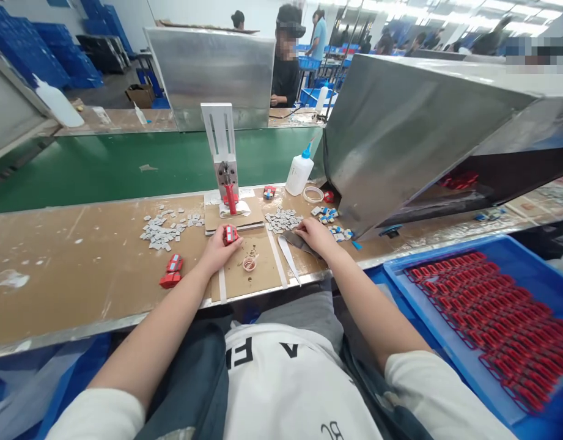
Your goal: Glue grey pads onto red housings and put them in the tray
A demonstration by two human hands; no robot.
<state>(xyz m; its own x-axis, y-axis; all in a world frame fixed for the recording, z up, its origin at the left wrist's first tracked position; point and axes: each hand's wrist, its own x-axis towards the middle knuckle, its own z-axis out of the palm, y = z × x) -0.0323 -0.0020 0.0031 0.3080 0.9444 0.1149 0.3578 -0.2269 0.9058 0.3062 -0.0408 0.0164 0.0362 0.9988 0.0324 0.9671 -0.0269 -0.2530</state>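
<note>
My left hand (219,250) is closed around a small red plastic part (230,234) with a pale top, just in front of the brown board. My right hand (318,237) has its fingers bent together at the edge of a pile of small grey pieces (283,219), above a dark grey cloth (302,243); what its fingertips hold, if anything, is hidden. A white pointed strip (289,260) lies beside the cloth. Between my hands stands a small round cup (249,264) with tiny bits around it. Two more red parts (172,272) lie left of my left forearm.
A metal press with a red handle (230,198) stands behind the board. Around it are more grey pieces (164,231), a white bottle (300,171), a tape roll (313,194) and blue-and-white pieces (324,214). At right, a blue tray (395,272) holds many red parts. A person (288,67) sits opposite.
</note>
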